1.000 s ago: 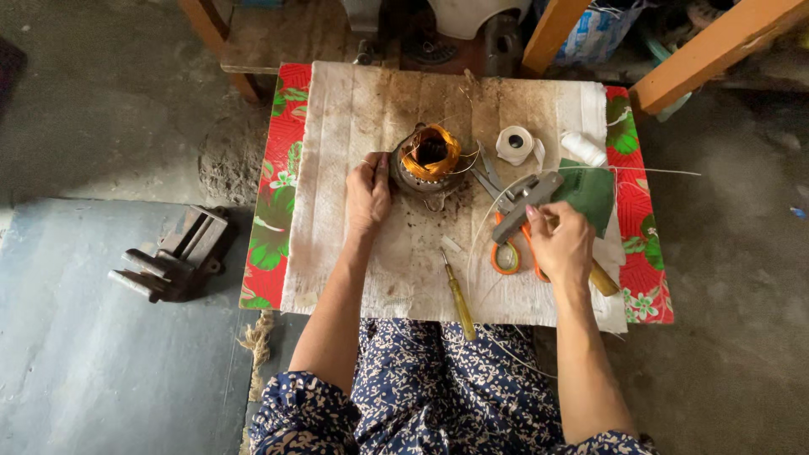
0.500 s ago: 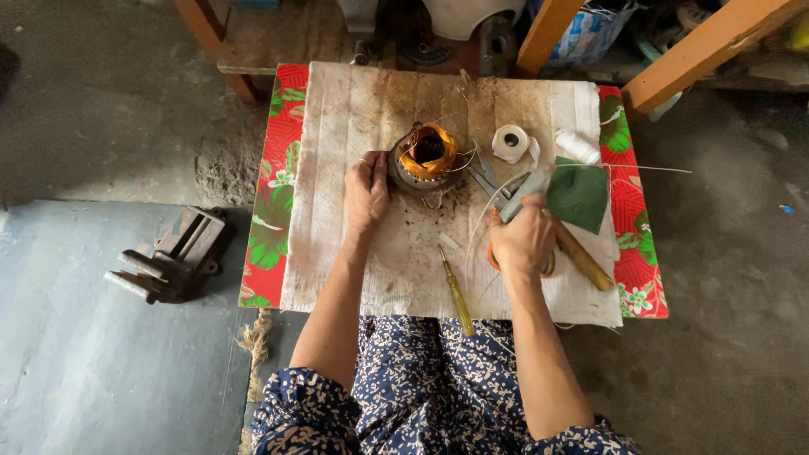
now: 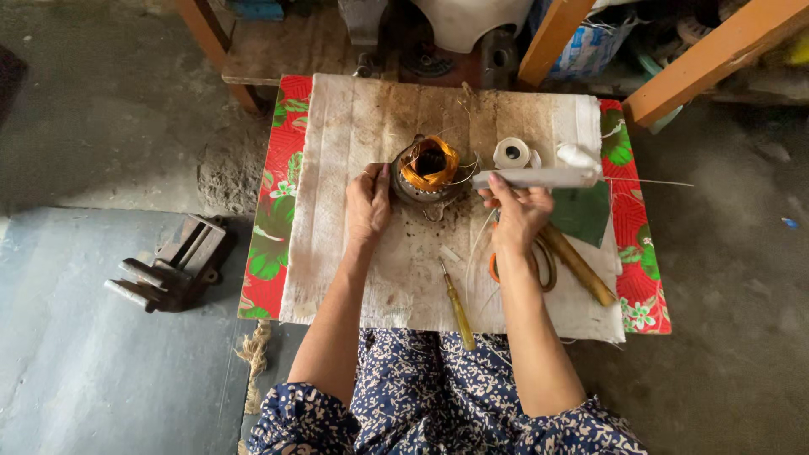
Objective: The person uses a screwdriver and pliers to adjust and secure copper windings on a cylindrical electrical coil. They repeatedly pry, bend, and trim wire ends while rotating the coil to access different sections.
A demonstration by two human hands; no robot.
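A round metal motor stator with orange copper windings [image 3: 427,170] stands on a small table covered by a white cloth [image 3: 362,126]. My left hand [image 3: 368,205] grips its left side. My right hand [image 3: 516,212] holds a long flat grey tool [image 3: 539,178] level, its tip just right of the stator. Under that hand lie orange-handled scissors [image 3: 497,268] and a wooden stick [image 3: 581,265]. A yellow-handled screwdriver [image 3: 459,310] lies near the table's front edge, between my arms.
A white tape roll [image 3: 511,153] and a green sheet [image 3: 586,215] lie at the table's right. A red floral cloth [image 3: 270,227] shows beneath the white one. A metal vise [image 3: 173,265] sits on the floor at left. Orange wooden beams [image 3: 716,50] cross behind.
My right hand has come up from the scissors at the table's right and now holds the grey tool level beside the stator. My left hand has stayed on the stator.
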